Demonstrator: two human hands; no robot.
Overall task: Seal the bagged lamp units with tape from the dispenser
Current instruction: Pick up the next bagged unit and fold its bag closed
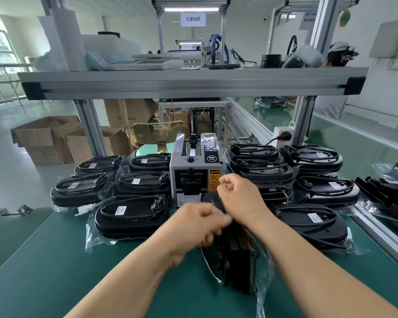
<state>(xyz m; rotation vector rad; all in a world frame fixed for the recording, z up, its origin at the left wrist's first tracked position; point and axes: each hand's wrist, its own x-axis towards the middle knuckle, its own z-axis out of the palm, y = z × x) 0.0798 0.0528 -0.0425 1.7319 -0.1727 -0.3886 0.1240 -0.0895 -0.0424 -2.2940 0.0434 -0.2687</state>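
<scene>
While L hand (198,223) grips bagged lamp unit (239,260) by tape dispenser (194,171), R hand (237,193) curled, can't tell if holding.

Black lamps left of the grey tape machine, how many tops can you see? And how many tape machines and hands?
Grey box-shaped tape dispenser: 1
Black oval bagged lamp units, tops showing, left of it: 5
Bare hands, left hand and right hand: 2
Total: 8

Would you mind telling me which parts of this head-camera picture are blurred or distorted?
Head view: the left hand is smeared by motion blur, the right hand only slightly; the tape dispenser is sharp; wide-angle distortion slants the frame posts outward.
</scene>
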